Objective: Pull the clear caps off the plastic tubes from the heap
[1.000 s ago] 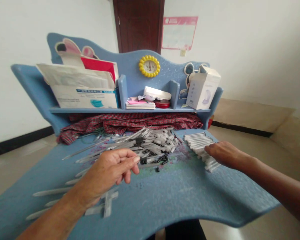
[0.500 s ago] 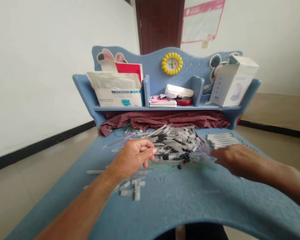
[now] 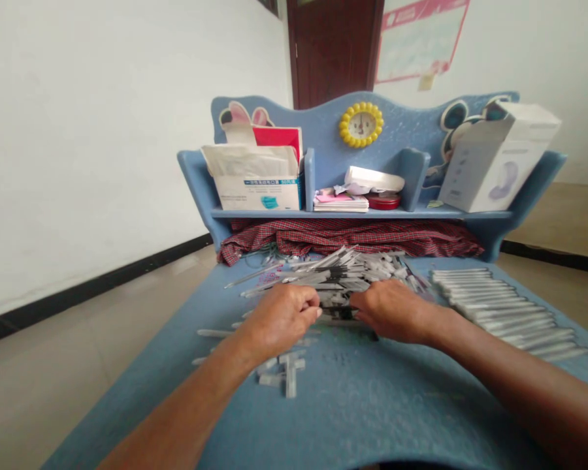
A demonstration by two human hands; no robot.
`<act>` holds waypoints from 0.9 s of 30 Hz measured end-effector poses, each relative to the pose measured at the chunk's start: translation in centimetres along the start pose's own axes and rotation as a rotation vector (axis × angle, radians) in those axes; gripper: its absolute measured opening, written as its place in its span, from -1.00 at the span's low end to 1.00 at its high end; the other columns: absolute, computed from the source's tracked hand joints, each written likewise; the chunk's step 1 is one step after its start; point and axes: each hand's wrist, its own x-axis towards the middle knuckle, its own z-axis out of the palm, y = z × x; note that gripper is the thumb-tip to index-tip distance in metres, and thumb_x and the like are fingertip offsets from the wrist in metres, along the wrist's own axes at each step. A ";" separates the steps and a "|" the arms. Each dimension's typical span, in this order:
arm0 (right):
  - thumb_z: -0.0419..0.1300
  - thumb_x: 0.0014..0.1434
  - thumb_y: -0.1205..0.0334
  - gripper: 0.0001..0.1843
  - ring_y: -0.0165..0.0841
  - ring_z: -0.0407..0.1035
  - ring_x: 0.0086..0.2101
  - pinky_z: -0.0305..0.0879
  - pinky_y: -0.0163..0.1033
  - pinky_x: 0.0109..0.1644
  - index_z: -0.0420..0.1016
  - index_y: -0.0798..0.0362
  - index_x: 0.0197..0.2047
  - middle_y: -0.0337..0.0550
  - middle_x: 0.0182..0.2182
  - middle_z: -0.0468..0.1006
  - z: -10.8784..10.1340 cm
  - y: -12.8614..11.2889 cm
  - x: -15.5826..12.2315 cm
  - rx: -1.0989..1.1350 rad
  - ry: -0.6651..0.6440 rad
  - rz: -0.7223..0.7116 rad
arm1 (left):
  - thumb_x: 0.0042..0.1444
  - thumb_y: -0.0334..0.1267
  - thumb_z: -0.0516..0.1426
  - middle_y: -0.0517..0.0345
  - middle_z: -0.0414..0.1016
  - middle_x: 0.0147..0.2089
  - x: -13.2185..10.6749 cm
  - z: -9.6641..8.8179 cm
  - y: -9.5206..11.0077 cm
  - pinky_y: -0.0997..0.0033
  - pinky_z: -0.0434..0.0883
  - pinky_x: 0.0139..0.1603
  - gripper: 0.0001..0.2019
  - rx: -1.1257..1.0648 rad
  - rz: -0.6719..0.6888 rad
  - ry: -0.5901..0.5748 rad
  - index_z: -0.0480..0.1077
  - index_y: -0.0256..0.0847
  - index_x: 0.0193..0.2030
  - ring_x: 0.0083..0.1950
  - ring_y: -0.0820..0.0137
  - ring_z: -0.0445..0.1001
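Lying nearest on the blue bench [image 3: 372, 405], small clear plastic pieces [image 3: 291, 380] point various ways. Beyond them, the left hand [image 3: 287, 316] presses thumb and forefinger together beside a thin dark rod [image 3: 338, 307], its long axis running crosswise towards the right hand [image 3: 394, 310]. The right grip is curled, fingertips hidden; whether either grip holds the rod, I cannot tell. Off to the right, a row of clear pens [image 3: 509, 313] lies parallel, long axes nearly crosswise. Behind the hands, a heap of pen parts [image 3: 345, 266] fans out, many long pieces slanting down leftwards. Above, a white carton [image 3: 255, 192] shows a blue mask picture and Chinese characters, mostly blurred, with "50" legible. Print on the far pink-edged poster [image 3: 421, 42] is unreadable.
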 end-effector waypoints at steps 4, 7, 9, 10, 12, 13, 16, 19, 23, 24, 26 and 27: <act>-0.06 0.21 0.26 -0.71 -0.15 0.50 -0.35 0.31 -0.18 -0.35 0.48 0.08 -0.20 0.07 -0.39 0.59 0.7 -0.1 0.2 -0.007 0.026 0.011 | 0.05 -0.32 0.03 0.26 0.29 -0.55 -0.1 0.8 0.3 0.50 0.12 -0.45 -0.85 0.110 0.088 0.014 0.37 -0.22 -0.48 -0.49 0.47 0.28; -0.08 0.22 0.27 -0.68 -0.17 0.50 -0.34 0.31 -0.19 -0.31 0.49 0.13 -0.18 0.13 -0.38 0.58 1.1 -0.4 0.7 -0.024 0.024 0.031 | 0.07 -0.34 0.03 0.20 0.37 -0.46 -0.1 1.5 0.8 0.47 0.19 -0.39 -0.85 0.182 0.161 0.007 0.40 -0.22 -0.44 -0.40 0.44 0.36; -0.06 0.21 0.28 -0.68 -0.18 0.50 -0.33 0.32 -0.20 -0.28 0.50 0.15 -0.19 0.15 -0.38 0.58 1.3 -0.5 1.1 -0.015 0.019 0.032 | 0.09 -0.34 0.03 0.15 0.40 -0.38 0.0 2.2 1.3 0.45 0.26 -0.32 -0.85 0.244 0.203 -0.013 0.43 -0.21 -0.36 -0.33 0.39 0.40; -0.06 0.20 0.29 -0.68 -0.18 0.50 -0.32 0.32 -0.21 -0.28 0.50 0.16 -0.20 0.15 -0.37 0.58 1.4 -0.5 1.2 -0.009 0.019 0.033 | 0.10 -0.35 0.02 0.12 0.42 -0.33 0.0 2.6 1.5 0.42 0.29 -0.29 -0.84 0.281 0.219 -0.025 0.43 -0.21 -0.31 -0.29 0.37 0.42; -0.04 0.17 0.32 -0.70 -0.17 0.50 -0.31 0.33 -0.21 -0.29 0.51 0.15 -0.23 0.15 -0.38 0.58 1.5 -0.4 1.4 0.001 0.026 0.039 | 0.12 -0.36 0.00 0.07 0.42 -0.28 0.0 3.4 1.9 0.37 0.34 -0.25 -0.81 0.375 0.236 -0.043 0.43 -0.22 -0.23 -0.25 0.32 0.43; -0.03 0.15 0.34 -0.71 -0.16 0.50 -0.31 0.33 -0.21 -0.30 0.51 0.14 -0.25 0.14 -0.39 0.58 1.5 -0.3 1.5 0.005 0.031 0.041 | 0.13 -0.37 -0.01 0.05 0.41 -0.27 0.0 3.7 2.0 0.34 0.35 -0.25 -0.80 0.422 0.243 -0.048 0.43 -0.23 -0.22 -0.24 0.30 0.43; -0.02 0.11 0.37 -0.73 -0.14 0.50 -0.32 0.33 -0.20 -0.32 0.51 0.12 -0.28 0.12 -0.40 0.58 1.4 -0.2 1.4 0.015 0.045 0.033 | 0.15 -0.41 -0.05 0.01 0.42 -0.25 0.2 4.5 2.3 0.29 0.39 -0.25 -0.78 0.522 0.271 -0.048 0.42 -0.26 -0.23 -0.21 0.26 0.43; -0.03 0.13 0.36 -0.73 -0.17 0.50 -0.33 0.32 -0.22 -0.31 0.51 0.12 -0.30 0.09 -0.40 0.59 1.1 -0.1 1.2 0.015 0.051 0.037 | 0.16 -0.44 -0.07 0.00 0.43 -0.23 0.4 4.9 2.3 0.29 0.41 -0.24 -0.76 0.561 0.293 -0.049 0.41 -0.26 -0.20 -0.20 0.27 0.42; -0.04 0.16 0.33 -0.71 -0.17 0.49 -0.31 0.32 -0.20 -0.30 0.52 0.12 -0.25 0.12 -0.37 0.58 0.2 0.3 0.9 -0.008 0.025 0.055 | 0.16 -0.43 -0.07 -0.03 0.43 -0.25 0.8 5.0 2.3 0.29 0.42 -0.30 -0.75 0.584 0.267 -0.051 0.42 -0.26 -0.21 -0.22 0.26 0.42; -0.04 0.17 0.32 -0.70 -0.16 0.49 -0.31 0.32 -0.20 -0.30 0.52 0.13 -0.23 0.13 -0.36 0.58 -0.1 0.5 0.7 -0.018 0.015 0.063 | 0.17 -0.42 -0.08 -0.04 0.43 -0.26 0.9 5.0 2.3 0.29 0.42 -0.32 -0.74 0.589 0.259 -0.052 0.43 -0.27 -0.25 -0.23 0.25 0.43; -0.05 0.18 0.31 -0.69 -0.16 0.49 -0.30 0.32 -0.19 -0.29 0.52 0.13 -0.22 0.15 -0.36 0.57 -0.5 0.9 0.5 -0.036 0.007 0.083 | 0.17 -0.41 -0.09 -0.06 0.42 -0.29 1.0 5.0 2.3 0.29 0.41 -0.36 -0.73 0.599 0.252 -0.050 0.44 -0.28 -0.31 -0.25 0.24 0.44; -0.05 0.18 0.30 -0.68 -0.16 0.49 -0.30 0.32 -0.18 -0.29 0.52 0.13 -0.22 0.14 -0.36 0.57 -0.8 1.1 0.4 -0.043 0.008 0.093 | 0.17 -0.41 -0.09 -0.06 0.43 -0.30 1.1 5.0 2.3 0.30 0.41 -0.37 -0.73 0.603 0.253 -0.047 0.44 -0.28 -0.33 -0.26 0.24 0.44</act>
